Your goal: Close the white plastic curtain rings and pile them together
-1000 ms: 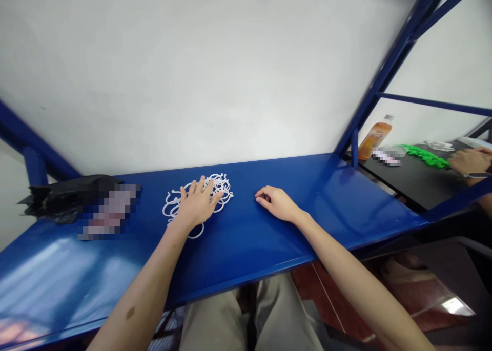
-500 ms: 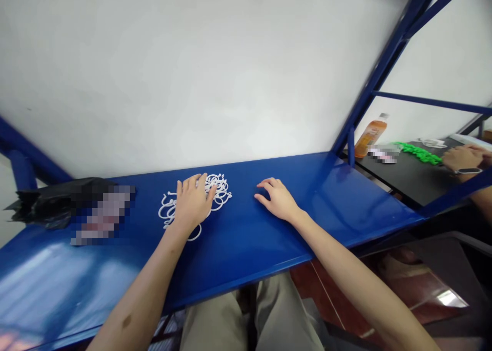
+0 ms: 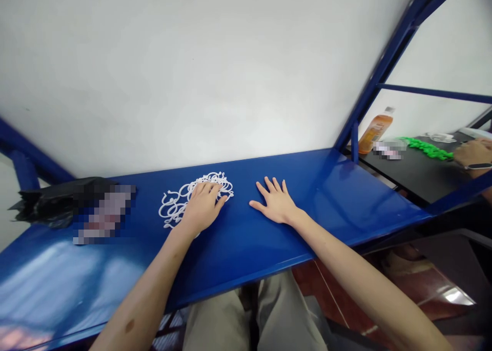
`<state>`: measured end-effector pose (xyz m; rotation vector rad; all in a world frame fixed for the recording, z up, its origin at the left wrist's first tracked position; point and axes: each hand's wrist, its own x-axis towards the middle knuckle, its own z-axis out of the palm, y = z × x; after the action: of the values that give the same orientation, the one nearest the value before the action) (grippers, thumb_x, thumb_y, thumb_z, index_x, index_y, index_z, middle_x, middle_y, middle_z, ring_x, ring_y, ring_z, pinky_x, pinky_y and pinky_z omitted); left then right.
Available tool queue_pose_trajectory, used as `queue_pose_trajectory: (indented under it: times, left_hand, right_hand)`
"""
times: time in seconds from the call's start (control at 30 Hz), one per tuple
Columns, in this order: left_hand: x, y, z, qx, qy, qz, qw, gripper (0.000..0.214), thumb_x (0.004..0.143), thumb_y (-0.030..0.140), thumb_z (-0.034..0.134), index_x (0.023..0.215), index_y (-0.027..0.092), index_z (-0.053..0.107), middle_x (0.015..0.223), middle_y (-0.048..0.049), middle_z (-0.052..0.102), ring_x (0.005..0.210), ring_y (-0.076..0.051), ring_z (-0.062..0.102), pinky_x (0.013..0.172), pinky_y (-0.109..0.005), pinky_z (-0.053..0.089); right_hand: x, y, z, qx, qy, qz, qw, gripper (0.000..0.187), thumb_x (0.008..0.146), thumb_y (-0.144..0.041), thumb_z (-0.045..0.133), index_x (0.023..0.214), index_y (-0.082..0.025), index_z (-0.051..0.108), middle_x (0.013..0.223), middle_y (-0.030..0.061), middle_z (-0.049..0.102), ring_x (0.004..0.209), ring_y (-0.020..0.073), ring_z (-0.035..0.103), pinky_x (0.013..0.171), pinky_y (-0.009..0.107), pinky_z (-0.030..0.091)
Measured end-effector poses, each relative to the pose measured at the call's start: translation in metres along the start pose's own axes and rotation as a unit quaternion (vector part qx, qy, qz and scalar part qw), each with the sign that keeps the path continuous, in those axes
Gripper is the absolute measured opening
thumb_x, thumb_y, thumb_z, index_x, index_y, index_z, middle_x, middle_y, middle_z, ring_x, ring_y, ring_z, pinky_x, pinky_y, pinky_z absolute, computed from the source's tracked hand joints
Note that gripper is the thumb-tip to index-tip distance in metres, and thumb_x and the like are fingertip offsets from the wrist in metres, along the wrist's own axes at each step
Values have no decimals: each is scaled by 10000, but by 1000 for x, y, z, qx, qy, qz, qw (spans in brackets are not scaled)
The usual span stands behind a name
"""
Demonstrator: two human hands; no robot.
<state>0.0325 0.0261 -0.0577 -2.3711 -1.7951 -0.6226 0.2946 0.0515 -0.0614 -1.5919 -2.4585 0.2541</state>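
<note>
A loose pile of white plastic rings (image 3: 172, 208), each with a gap and small knobs at its ends, lies on the blue tabletop (image 3: 238, 248). Over the pile's right part rests my left hand (image 3: 203, 205), palm down with the fingers stretched and the thumb apart; it covers some rings, and nothing shows in its grip. To the right of the pile, my right hand (image 3: 275, 201) lies flat on the table with all fingers spread and holds nothing.
At the left lie a black plastic bag (image 3: 57, 200) and a blurred-out flat item (image 3: 107, 212). Blue metal posts (image 3: 384, 66) frame the table. On a black table at right are a drink bottle (image 3: 376, 131), a green strand (image 3: 430, 148) and another person's hand (image 3: 471, 155).
My left hand has moved right across the white rings, uncovering some at the left. My right hand has flattened and spread its fingers. The view has shifted slightly.
</note>
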Motion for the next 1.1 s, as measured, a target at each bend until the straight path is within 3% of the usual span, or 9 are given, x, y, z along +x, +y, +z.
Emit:
queue_pose_trajectory:
  times: [0.07, 0.17, 0.23, 0.3, 0.47, 0.6, 0.9, 1.1]
  left_hand:
    - [0, 4, -4, -8, 24, 11, 1000, 405, 979, 382, 434, 1256, 157, 627, 1276, -149, 635, 1279, -333, 478, 1133, -494, 344]
    - [0, 14, -12, -57, 62, 30, 996, 365, 996, 346, 417, 1253, 185, 621, 1260, -120, 654, 1246, -299, 510, 1116, -478, 374]
    - [0, 24, -17, -113, 86, 37, 989, 348, 1007, 335, 410, 1272, 217, 602, 1248, -92, 667, 1216, -264, 541, 1092, -453, 409]
    - [-1, 34, -22, -170, 103, 39, 979, 339, 1007, 317, 422, 1294, 232, 579, 1222, -76, 681, 1200, -241, 563, 1075, -443, 433]
    - [-4, 50, -29, -248, 106, 72, 960, 264, 982, 285, 500, 1219, 240, 608, 1125, -57, 712, 1113, -212, 614, 996, -412, 498]
    - [-6, 51, -28, -277, 112, 72, 952, 137, 960, 263, 543, 1033, 221, 651, 1008, -39, 710, 954, -172, 655, 870, -329, 544]
    - [-4, 48, -38, -262, 112, 94, 954, 117, 947, 255, 561, 968, 222, 672, 921, -18, 720, 905, -170, 645, 844, -325, 533]
    - [-3, 49, -39, -240, 134, 125, 953, 85, 935, 195, 566, 921, 213, 647, 879, -11, 708, 872, -158, 631, 812, -307, 518]
  right_hand:
    - [-2, -4, -4, -13, 46, -37, 998, 838, 930, -720, 430, 1539, -145, 396, 1619, 207, 282, 1518, 448, 127, 1198, 702, 64]
    - [-7, -15, -10, -43, 144, -187, 971, 595, 958, -525, 555, 1418, -148, 549, 1554, 177, 424, 1519, 398, 192, 1225, 689, 65]
    - [-8, -23, -10, -51, 171, -281, 943, 377, 970, -363, 574, 1284, -167, 645, 1440, 148, 567, 1481, 352, 326, 1246, 661, 124]
    - [-9, -29, -6, -51, 179, -327, 927, 230, 977, -228, 540, 1125, -165, 704, 1265, 133, 687, 1408, 312, 457, 1250, 613, 230]
    - [-8, -34, 5, -100, 192, -392, 894, 276, 998, -101, 434, 968, -185, 695, 1022, 84, 754, 1252, 237, 617, 1194, 481, 427]
    - [-10, -35, 6, -109, 180, -421, 883, 330, 1002, -70, 388, 963, -204, 687, 966, 51, 757, 1107, 199, 692, 1213, 439, 408]
    - [-13, -38, 1, -164, 173, -435, 868, 387, 1000, -41, 344, 949, -224, 680, 919, 22, 751, 1012, 167, 712, 1198, 390, 428]
    - [-12, -38, 4, -209, 212, -446, 844, 349, 992, -34, 375, 920, -210, 669, 915, 26, 753, 971, 153, 715, 1218, 355, 390]
